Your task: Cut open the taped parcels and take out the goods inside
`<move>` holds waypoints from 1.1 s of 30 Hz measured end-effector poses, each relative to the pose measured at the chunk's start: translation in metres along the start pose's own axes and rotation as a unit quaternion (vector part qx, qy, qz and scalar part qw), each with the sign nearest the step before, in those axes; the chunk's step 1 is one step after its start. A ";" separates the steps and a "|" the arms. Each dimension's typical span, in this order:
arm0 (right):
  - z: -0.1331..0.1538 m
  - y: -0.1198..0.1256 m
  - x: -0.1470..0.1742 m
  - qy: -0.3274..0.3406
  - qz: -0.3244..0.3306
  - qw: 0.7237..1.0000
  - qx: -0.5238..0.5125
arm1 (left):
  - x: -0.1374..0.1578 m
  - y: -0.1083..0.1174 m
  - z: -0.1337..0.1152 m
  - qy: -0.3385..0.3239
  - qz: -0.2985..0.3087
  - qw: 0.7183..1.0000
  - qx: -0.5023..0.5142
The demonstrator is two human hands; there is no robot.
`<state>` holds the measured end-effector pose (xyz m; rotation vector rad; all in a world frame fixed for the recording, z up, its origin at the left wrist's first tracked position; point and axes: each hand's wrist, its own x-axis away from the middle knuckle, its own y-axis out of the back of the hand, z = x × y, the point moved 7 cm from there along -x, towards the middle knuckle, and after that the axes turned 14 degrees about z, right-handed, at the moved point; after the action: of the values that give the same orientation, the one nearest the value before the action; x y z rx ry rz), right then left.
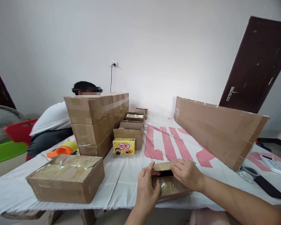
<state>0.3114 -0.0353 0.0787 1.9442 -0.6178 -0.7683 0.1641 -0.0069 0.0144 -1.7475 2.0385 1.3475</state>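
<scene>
A small brown cardboard box [170, 187] lies at the table's near edge, with a dark gap showing under its raised far flap [162, 166]. Clear tape shines on its near flap. My left hand [148, 186] grips the box's left end, thumb on the near flap and fingers at the far one. Across the gap, my right hand [186, 173] has its fingers closed over the far flap. The inside of the box is too dark to make out. Beyond my hands, to the left, stands a yellow snack box [124, 147].
A taped carton [61, 178] sits at the left front. Behind it rises a carton stack [79, 114], beside a row of open boxes [131, 135]. A cardboard panel [220, 131] stands along the right. A person in a white shirt [52, 117] bends behind the stack.
</scene>
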 end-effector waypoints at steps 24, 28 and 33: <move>0.010 0.001 -0.009 -0.077 0.090 0.951 -0.285 | 0.005 -0.002 -0.008 -0.042 0.033 0.997 0.046; 0.019 0.003 -0.011 -0.050 0.058 0.967 -0.241 | 0.008 0.000 -0.009 -0.052 0.012 0.998 0.045; 0.022 0.006 -0.010 -0.046 0.058 0.967 -0.242 | 0.007 0.002 -0.013 -0.067 0.003 0.997 0.037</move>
<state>0.2878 -0.0436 0.0780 1.4205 -0.5342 -0.8492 0.1658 -0.0211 0.0184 -1.5779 1.9971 1.3331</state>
